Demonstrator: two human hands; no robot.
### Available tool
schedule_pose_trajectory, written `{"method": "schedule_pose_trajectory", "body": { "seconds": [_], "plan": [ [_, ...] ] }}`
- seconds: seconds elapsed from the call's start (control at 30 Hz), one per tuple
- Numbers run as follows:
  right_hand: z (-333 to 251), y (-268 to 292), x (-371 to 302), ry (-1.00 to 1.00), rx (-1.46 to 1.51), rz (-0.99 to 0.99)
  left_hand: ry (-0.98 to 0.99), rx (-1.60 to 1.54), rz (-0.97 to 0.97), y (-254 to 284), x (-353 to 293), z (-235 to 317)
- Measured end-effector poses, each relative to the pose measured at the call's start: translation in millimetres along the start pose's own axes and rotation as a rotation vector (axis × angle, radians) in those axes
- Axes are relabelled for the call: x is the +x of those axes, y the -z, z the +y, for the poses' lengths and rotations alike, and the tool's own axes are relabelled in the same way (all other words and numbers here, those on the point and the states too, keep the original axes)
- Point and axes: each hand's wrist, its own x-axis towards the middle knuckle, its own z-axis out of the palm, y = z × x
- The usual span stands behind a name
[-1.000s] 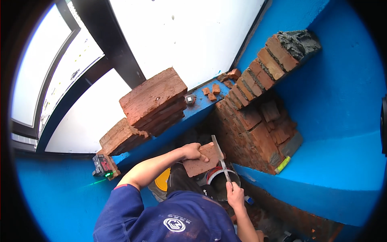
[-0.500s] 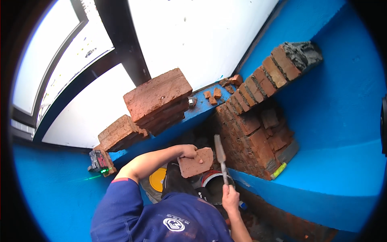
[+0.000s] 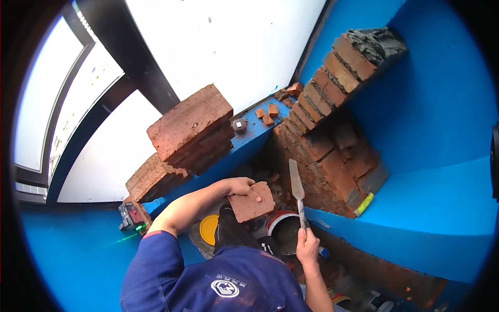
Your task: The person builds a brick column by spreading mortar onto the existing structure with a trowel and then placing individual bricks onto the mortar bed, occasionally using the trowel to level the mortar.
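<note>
Farther from the red brick (image 3: 252, 206) than half a second ago, the flat bricklayer's knife (image 3: 297, 186) now stands to its right, blade pointing away from the body. Left hand (image 3: 242, 189) grasps the brick at its far left corner, thumb across the face, the other fingers mostly hidden; that grip presumably leaves the right edge uncovered. Right hand (image 3: 307, 244) is closed around the knife's handle, seemingly low enough to free the whole blade. Just left of the right fingers sits a bucket (image 3: 275, 216), apparently within easy reach, holding grey, mortar-like material (image 3: 287, 236). Below the left fingers and farther left lies a yellow round lid (image 3: 209, 229); whether it covers a container, I cannot tell.
</note>
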Motion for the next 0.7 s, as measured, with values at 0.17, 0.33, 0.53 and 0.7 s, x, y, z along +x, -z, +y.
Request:
{"method": "schedule_pose_trajectory", "body": {
  "seconds": [0.17,0.33,0.53,0.7],
  "plan": [
    [20.5,16.4,0.2,0.293,-0.259,-0.056,-0.186,-0.212,-0.090,5.9,-27.4,-0.2],
    [77.4,-19.2,-28.7,0.090,-0.219,-0.019,-0.439,-0.866,-0.350,-28.1,-67.3,10.3],
    [45.6,2.8,-29.4,0.207,-0.296,0.065,-0.571,-0.953,-0.165,-58.4,-63.7,34.5],
    [-5.7,18.2,-10.2,0.281,-0.190,-0.100,-0.629,-0.829,0.121,-78.4,-41.4,36.6]
  ]
}}
